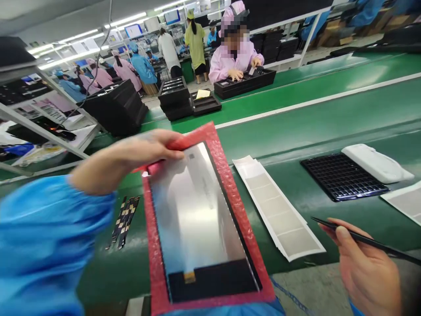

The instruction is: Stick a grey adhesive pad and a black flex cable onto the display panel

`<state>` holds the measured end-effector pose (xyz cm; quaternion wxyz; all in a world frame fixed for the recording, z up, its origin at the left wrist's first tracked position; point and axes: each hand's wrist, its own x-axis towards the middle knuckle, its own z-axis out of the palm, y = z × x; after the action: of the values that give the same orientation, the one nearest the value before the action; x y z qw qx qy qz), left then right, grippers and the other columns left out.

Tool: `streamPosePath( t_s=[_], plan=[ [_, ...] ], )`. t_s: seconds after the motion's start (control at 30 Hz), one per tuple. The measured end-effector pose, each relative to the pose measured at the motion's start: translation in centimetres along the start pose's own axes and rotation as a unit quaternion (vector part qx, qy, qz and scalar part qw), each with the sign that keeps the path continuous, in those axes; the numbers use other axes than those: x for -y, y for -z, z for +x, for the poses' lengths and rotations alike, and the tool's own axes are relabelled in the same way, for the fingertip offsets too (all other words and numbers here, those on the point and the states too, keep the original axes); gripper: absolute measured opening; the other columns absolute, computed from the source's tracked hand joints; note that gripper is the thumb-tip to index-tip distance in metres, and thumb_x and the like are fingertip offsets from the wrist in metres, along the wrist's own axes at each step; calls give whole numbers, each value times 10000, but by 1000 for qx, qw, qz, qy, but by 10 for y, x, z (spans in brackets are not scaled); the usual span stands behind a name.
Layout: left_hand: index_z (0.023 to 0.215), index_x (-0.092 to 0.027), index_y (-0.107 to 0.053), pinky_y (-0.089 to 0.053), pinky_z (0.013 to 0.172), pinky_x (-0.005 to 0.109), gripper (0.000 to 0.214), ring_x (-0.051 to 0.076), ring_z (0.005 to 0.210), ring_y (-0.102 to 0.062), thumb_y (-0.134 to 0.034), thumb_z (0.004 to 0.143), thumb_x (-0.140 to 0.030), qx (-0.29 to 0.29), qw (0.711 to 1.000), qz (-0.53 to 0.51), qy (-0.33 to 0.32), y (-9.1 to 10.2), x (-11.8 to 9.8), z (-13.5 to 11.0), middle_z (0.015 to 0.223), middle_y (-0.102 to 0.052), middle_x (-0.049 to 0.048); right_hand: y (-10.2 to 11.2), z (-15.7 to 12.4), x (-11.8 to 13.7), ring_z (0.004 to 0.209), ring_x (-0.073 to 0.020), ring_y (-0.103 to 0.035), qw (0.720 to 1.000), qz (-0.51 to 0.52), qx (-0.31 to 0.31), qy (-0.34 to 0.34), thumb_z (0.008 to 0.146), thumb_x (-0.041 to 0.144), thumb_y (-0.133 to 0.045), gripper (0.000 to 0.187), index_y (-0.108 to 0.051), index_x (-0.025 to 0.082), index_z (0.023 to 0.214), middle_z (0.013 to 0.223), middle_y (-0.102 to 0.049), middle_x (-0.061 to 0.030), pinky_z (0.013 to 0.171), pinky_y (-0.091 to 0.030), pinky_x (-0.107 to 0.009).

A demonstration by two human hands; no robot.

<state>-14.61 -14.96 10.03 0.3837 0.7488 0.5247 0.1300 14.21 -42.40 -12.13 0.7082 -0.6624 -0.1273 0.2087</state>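
Observation:
My left hand (pixel 161 147) grips the top left edge of a display panel (pixel 200 210) and the pink bubble wrap sheet (pixel 245 219) under it. The panel's silvery back faces me, with a black strip and a small gold connector at its lower end. Off to the right, my right hand (pixel 365 259) is closed around black tweezers (pixel 348 232), their tips pointing left. Between the two hands, a white strip of grey adhesive labels (pixel 279 208) lies on the green bench. Several dark flex cables (pixel 124 221) lie left of the panel.
A black gridded tray (pixel 342 175) with a white object (pixel 376 162) on its edge sits at right. Stacked black trays (pixel 115 107) stand at far left, more (pixel 174 98) at the back. Across the green line, a co-worker in pink (pixel 233 57) handles a black tray (pixel 245 83).

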Motion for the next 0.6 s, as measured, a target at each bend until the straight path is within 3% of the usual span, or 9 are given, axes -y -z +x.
streamPosePath(
  t_s=[0.03, 0.1, 0.2, 0.27, 0.37, 0.47, 0.53, 0.6],
  plan=[
    [829, -151, -680, -501, 613, 255, 215, 191, 721, -641, -772, 640, -196, 72, 997, 2, -5, -19, 11, 15, 732, -634, 2, 1, -3, 1, 885, -245, -637, 1000, -5, -3, -12, 548, 565, -824, 411, -704, 252, 787, 892, -679, -40, 1112, -359, -546],
    [778, -151, -682, -473, 548, 246, 167, 175, 639, -616, -759, 630, -160, 146, 989, -2, 8, -60, 34, 44, 702, -642, 21, 4, -7, 3, 845, -240, -662, 999, -16, -14, -41, 498, 575, -845, 490, -694, 246, 830, 865, -702, -41, 1094, -389, -539],
    [735, -164, -676, -473, 528, 259, 148, 191, 610, -615, -760, 619, -202, 172, 985, 9, 30, -106, 68, 77, 652, -646, 36, 13, -8, 3, 752, -224, -693, 997, -28, -25, -70, 446, 565, -871, 556, -662, 237, 843, 819, -723, -36, 967, -522, -488],
    [726, -178, -677, -483, 537, 268, 152, 205, 623, -623, -751, 610, -243, 182, 983, 18, 23, -121, 83, 92, 648, -659, 36, 19, -7, 1, 701, -211, -700, 996, -29, -18, -83, 441, 546, -883, 538, -647, 224, 802, 793, -733, -38, 810, -603, -409],
    [702, -206, -676, -513, 633, 299, 131, 233, 696, -632, -721, 599, -273, 174, 983, 50, -8, -125, 96, 106, 651, -662, 26, 25, -2, -1, 708, -212, -710, 994, -35, 4, -105, 454, 551, -883, 517, -659, 206, 767, 783, -745, -45, 673, -628, -334],
    [731, -209, -667, -479, 900, 417, 114, 317, 952, -611, -679, 629, -258, 107, 988, 92, -65, -132, 99, 112, 821, -683, 75, 26, 3, -3, 751, -227, -720, 993, -44, 20, -108, 505, 582, -861, 501, -678, 195, 766, 811, -748, -53, 693, -640, -364],
    [834, -200, -675, -378, 1042, 480, 151, 351, 1129, -538, -624, 701, -252, 65, 987, 105, -107, -153, 95, 103, 1017, -669, 124, 25, 7, -5, 761, -228, -720, 993, -50, 20, -101, 508, 595, -859, 505, -688, 195, 764, 819, -743, -49, 724, -643, -385],
    [956, -199, -675, -348, 1082, 474, 209, 324, 1178, -520, -560, 789, -250, 62, 975, 113, -179, -190, 86, 81, 1148, -641, 140, 26, 10, -8, 754, -223, -715, 993, -63, 18, -95, 492, 608, -861, 517, -693, 198, 759, 798, -736, -42, 738, -641, -388]
  ],
)
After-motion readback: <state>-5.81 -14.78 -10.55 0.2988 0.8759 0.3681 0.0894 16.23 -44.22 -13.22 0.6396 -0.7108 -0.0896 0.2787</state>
